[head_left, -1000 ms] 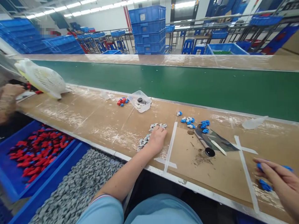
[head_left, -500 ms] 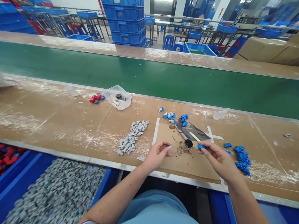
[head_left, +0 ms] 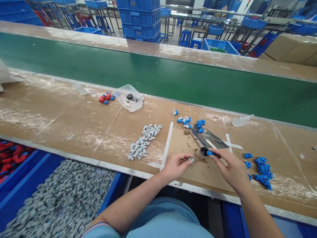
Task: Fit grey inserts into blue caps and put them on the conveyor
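Observation:
My left hand (head_left: 178, 164) pinches a small grey plastic part (head_left: 191, 159) just left of a little cup of dark liquid (head_left: 203, 152). In my right hand (head_left: 226, 165) is a small blue plastic part (head_left: 210, 153), its tip at the cup's rim; whether it touches the liquid I cannot tell. Behind the cup lie a camouflage cloth (head_left: 215, 138) and a thin white stick (head_left: 210, 143). Loose grey parts (head_left: 141, 147) form a pile on the left. A heap of blue parts (head_left: 264, 170) sits to the right, and several blue-and-grey pieces (head_left: 184, 120) lie farther back.
A clear plastic box (head_left: 132, 104) with a black-lidded jar and white sticks stands near the green conveyor belt (head_left: 148, 72). Red and blue pieces (head_left: 106, 98) lie beside it. Bins of grey parts (head_left: 61, 198) and red parts (head_left: 11, 155) are below the table edge at left.
My right hand has brought the blue part left to the cup's rim. My left hand has moved right, closer to the cup, with the grey part. The view has shifted slightly.

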`<state>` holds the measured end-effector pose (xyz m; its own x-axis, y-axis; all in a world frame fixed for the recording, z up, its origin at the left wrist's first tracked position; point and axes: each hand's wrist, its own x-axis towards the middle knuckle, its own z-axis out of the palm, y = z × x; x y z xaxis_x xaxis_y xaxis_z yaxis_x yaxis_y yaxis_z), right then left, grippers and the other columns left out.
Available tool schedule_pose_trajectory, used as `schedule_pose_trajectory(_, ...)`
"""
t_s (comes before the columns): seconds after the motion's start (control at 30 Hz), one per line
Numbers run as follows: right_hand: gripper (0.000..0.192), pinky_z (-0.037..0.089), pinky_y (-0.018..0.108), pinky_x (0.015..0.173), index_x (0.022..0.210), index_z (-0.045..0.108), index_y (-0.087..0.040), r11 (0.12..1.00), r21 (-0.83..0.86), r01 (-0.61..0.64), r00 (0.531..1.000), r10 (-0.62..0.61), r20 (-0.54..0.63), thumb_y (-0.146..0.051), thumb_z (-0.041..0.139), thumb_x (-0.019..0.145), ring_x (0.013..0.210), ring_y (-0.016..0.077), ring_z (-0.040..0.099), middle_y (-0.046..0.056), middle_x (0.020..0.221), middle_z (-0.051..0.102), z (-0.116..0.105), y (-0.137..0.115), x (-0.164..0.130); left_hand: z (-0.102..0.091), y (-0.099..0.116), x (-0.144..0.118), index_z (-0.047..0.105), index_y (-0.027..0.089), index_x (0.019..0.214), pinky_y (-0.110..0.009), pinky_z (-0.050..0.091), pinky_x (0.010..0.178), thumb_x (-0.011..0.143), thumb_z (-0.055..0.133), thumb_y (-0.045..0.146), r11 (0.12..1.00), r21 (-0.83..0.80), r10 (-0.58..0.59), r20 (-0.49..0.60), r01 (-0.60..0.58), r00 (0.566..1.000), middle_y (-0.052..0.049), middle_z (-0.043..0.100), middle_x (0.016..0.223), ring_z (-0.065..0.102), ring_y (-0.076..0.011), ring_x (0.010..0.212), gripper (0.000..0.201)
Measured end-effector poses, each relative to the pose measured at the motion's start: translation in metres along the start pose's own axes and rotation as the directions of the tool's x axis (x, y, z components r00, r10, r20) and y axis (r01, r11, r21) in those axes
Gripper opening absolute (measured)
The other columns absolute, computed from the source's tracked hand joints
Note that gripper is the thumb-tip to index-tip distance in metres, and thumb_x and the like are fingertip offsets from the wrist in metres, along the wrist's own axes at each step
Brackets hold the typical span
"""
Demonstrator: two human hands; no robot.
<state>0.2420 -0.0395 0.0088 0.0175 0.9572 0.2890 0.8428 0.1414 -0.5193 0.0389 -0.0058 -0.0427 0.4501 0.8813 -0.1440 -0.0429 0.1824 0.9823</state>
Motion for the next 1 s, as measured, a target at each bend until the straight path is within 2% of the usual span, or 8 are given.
schedule_pose_trajectory(0.27,0.025,0.053,0.035,0.073,0.094,0.07,-0.028,1.0,0.01,0.006,1.0,-0.006,-0.003,-0.041,0.051,0.085,0.076,0.0205,0.065,0.004,0.086,0.071,0.0,-0.001,0.002,-0.001,0.0,0.0,0.073,0.019,0.096,-0.032,0.051,0.085,0.077,0.061,0.024,0.995,0.092,0.048,0.013,-0.049,0.999,-0.007,0.073,0.094,0.066,-0.0202,0.087,0.023)
schedule_pose_trajectory(0.4,0.03,0.054,0.036,0.072,0.092,0.071,-0.024,0.958,0.217,-0.189,0.981,0.192,0.005,-0.048,0.059,0.079,0.075,0.0212,0.066,0.005,0.087,0.072,0.002,0.001,0.002,-0.003,0.004,-0.001,0.073,0.02,0.095,-0.031,0.052,0.084,0.076,0.062,0.024,0.992,0.101,0.079,-0.011,-0.077,0.997,-0.006,0.073,0.093,0.065,-0.0201,0.089,0.022)
schedule_pose_trajectory(0.5,0.038,0.056,0.036,0.068,0.09,0.071,-0.022,0.837,0.416,-0.357,0.928,0.367,0.058,-0.054,0.066,0.071,0.074,0.0212,0.066,0.007,0.086,0.073,0.001,0.002,0.002,-0.002,0.004,-0.002,0.073,0.019,0.093,-0.031,0.053,0.081,0.076,0.064,0.026,0.997,0.053,0.061,0.005,-0.061,0.998,-0.007,0.073,0.092,0.066,-0.0198,0.086,0.02)
schedule_pose_trajectory(0.57,0.04,0.055,0.034,0.065,0.088,0.072,-0.021,0.77,0.488,-0.411,0.902,0.421,0.095,-0.055,0.07,0.066,0.069,0.0196,0.064,0.007,0.082,0.073,-0.002,-0.001,0.003,0.001,0.003,-0.002,0.073,0.018,0.093,-0.031,0.054,0.08,0.075,0.066,0.027,0.999,-0.003,0.037,0.018,-0.037,0.999,-0.007,0.073,0.091,0.066,-0.0191,0.085,0.021)
schedule_pose_trajectory(0.67,0.042,0.054,0.031,0.061,0.086,0.074,-0.022,0.716,0.547,-0.434,0.891,0.431,0.142,-0.057,0.072,0.063,0.065,0.0174,0.062,0.007,0.08,0.072,-0.004,-0.01,0.001,0.004,-0.001,-0.002,0.071,0.017,0.095,-0.031,0.053,0.084,0.072,0.07,0.028,0.992,-0.123,-0.005,0.013,0.007,1.0,-0.007,0.071,0.091,0.065,-0.0184,0.087,0.025)
schedule_pose_trajectory(0.77,0.039,0.056,0.032,0.065,0.086,0.074,-0.022,0.707,0.565,-0.426,0.897,0.413,0.159,-0.055,0.072,0.064,0.072,0.02,0.065,0.008,0.085,0.073,-0.001,-0.019,-0.005,0.007,-0.005,-0.001,0.068,0.016,0.096,-0.031,0.052,0.084,0.069,0.074,0.027,0.977,-0.211,-0.036,0.016,0.039,0.999,-0.007,0.07,0.092,0.064,-0.0182,0.089,0.031)
schedule_pose_trajectory(0.9,0.033,0.056,0.036,0.075,0.09,0.072,-0.023,0.753,0.535,-0.383,0.919,0.37,0.137,-0.049,0.07,0.07,0.081,0.0216,0.067,0.008,0.089,0.073,0.01,-0.023,-0.016,0.007,-0.008,-0.001,0.065,0.015,0.096,-0.031,0.051,0.083,0.067,0.075,0.027,0.965,-0.257,-0.051,0.025,0.056,0.998,-0.007,0.068,0.09,0.064,-0.0165,0.086,0.033)
schedule_pose_trajectory(1.0,0.031,0.057,0.035,0.075,0.095,0.071,-0.023,0.826,0.456,-0.33,0.943,0.308,0.125,-0.046,0.066,0.075,0.078,0.0202,0.067,0.007,0.09,0.073,0.018,-0.024,-0.022,0.007,-0.008,-0.001,0.063,0.015,0.094,-0.031,0.05,0.083,0.066,0.077,0.028,0.958,-0.281,-0.046,0.024,0.051,0.999,-0.006,0.067,0.089,0.063,-0.016,0.086,0.034)
